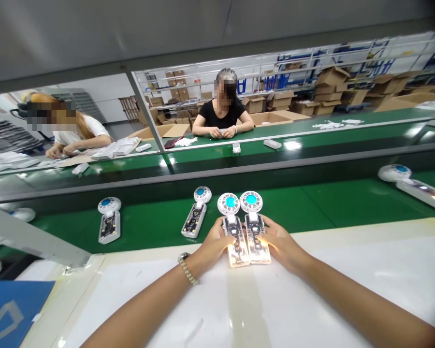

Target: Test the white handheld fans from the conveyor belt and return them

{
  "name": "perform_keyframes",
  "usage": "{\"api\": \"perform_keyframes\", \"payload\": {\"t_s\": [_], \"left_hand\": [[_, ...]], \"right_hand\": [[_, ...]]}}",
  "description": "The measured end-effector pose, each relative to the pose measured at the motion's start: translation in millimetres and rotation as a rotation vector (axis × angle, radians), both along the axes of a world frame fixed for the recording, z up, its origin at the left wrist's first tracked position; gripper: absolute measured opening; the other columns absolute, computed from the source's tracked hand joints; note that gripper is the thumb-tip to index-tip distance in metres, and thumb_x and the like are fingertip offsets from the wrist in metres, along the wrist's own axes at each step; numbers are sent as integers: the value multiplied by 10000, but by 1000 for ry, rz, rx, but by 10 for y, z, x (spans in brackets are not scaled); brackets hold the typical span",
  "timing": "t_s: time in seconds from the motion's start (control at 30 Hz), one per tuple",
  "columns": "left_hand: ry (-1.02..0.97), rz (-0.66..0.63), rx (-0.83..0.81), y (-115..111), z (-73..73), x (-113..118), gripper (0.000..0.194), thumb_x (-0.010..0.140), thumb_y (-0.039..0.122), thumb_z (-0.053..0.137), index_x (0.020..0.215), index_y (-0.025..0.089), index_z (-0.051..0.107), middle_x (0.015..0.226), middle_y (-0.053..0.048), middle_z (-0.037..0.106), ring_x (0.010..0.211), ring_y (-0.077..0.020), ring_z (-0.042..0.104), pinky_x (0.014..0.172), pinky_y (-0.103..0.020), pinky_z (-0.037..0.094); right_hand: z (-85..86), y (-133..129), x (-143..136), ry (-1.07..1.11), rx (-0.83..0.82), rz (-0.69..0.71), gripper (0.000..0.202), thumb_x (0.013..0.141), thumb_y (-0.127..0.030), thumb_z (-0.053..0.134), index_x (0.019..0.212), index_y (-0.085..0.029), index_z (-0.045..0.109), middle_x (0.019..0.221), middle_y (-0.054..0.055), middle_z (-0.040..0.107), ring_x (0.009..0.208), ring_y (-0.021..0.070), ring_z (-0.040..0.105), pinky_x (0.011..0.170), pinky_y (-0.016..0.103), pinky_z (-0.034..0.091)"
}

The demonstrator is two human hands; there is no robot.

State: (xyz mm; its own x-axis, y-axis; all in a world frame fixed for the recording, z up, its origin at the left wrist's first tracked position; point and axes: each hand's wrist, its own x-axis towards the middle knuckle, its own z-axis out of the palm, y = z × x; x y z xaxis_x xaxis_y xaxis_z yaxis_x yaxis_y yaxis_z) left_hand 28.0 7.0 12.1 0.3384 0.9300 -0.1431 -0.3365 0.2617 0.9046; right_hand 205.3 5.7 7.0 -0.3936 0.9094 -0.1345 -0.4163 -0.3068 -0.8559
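Note:
Two white handheld devices with round heads, blue centres and see-through bodies are held up side by side over the table's far edge. My left hand [215, 244] is closed around the left device [236, 247], its thumb on the body's front. Around the right device [257, 244] my right hand [281, 244] is closed, thumb on the front too. Warm light glows from the lower part of both bodies. Their heads nearly touch. Just left of my left hand, an unlit device [194, 220] lies on the green belt [311, 205].
Another unlit device [109, 226] lies farther left on the belt, and a lit one [422, 192] at the far right. A metal post [36, 237] rises at the left beside a blue item [12, 309]. Two people sit across the line. The white table [329, 299] is below my arms.

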Motion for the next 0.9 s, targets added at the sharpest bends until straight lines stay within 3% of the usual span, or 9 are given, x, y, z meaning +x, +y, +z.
{"api": "perform_keyframes", "payload": {"t_s": [0.33,0.6,0.9], "left_hand": [[-7,-22,26,-7,10,-12,485,584,143,692,1016,167,471,1032,-111,589,938,-266,582,791,-407,459],[18,4,42,-35,9,-5,473,601,145,684,1023,176,474,1032,-103,586,947,-262,572,794,-394,455],[5,-13,32,-20,-7,-17,481,605,152,698,1028,171,471,1039,-109,589,958,-266,574,824,-416,446]], "right_hand": [[-38,11,-5,13,24,1,504,667,-224,682,1140,-242,508,1038,77,656,929,269,624,821,428,460],[26,-8,-12,-4,47,0,470,671,-229,672,1115,-238,521,1021,77,663,939,271,619,807,412,467],[-18,-2,-21,-3,15,-19,529,643,-194,685,1135,-244,496,940,50,672,832,234,638,712,353,484]]}}
